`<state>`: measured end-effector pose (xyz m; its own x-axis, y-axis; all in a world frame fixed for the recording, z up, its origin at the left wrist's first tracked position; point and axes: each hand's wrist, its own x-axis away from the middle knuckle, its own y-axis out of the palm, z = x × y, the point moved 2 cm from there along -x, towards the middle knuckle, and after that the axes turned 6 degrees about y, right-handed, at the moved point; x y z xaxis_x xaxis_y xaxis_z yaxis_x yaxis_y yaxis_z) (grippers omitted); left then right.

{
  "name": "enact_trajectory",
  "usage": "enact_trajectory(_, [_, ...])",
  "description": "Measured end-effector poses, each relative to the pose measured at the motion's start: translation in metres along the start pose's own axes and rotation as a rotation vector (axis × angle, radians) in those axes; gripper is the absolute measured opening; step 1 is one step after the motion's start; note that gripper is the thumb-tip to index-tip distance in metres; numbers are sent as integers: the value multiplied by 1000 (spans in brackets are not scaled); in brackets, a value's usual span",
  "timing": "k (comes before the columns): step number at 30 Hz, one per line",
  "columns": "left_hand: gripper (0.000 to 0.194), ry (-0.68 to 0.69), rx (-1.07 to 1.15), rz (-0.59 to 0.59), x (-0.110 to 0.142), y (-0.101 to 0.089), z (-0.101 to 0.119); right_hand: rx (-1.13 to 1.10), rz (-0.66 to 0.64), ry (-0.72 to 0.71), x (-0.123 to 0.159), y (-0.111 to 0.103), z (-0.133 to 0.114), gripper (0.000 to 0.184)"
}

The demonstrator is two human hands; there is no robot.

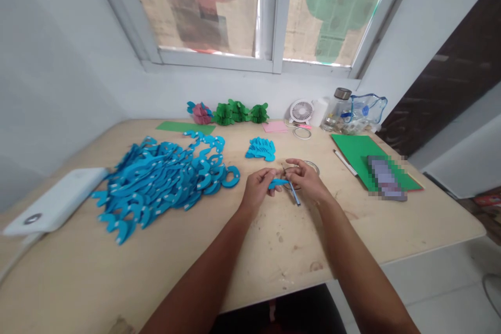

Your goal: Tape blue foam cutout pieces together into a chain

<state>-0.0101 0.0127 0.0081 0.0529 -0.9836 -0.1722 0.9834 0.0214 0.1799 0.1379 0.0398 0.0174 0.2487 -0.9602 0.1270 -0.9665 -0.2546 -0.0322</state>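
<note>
The left hand (pixel 256 190) is closed, its thumb and fingers pinching a curved blue foam piece (pixel 278 183) above the wooden counter (pixel 274 240). The right hand (pixel 307 177) is also closed, just beside the left, and appears to grip a thin blue implement (pixel 295 194); the view is poor at this point, so its exact type cannot be confirmed. A thin clear ring (pixel 312 167) lies on the counter directly behind the right hand.

To the left of the hands is a large heap of blue foam cut-outs (pixel 164 182), with a white flat pad (pixel 55 201) touching its left edge. A smaller stack of blue foam cut-outs (pixel 261 148) sits ahead of the hands. Along the far edge are green foam shapes (pixel 238 112), a pink-and-blue foam shape (pixel 201 113), a small white fan (pixel 301 112), a glass jar (pixel 336 109) and a clear pouch (pixel 366 112). To the right, a green sheet (pixel 352 159) lies under a pixelated object (pixel 385 177), with a white pen (pixel 345 162) beside it.
</note>
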Motion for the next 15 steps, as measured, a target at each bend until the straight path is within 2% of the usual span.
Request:
enact_trajectory(10, [23,-57,-70,49,-2,0,-6,257,13,-141,0,8,4,50])
enact_trajectory(15, [21,-51,-63,80,-1,1,-4,326,19,-164,-1,6,6,51])
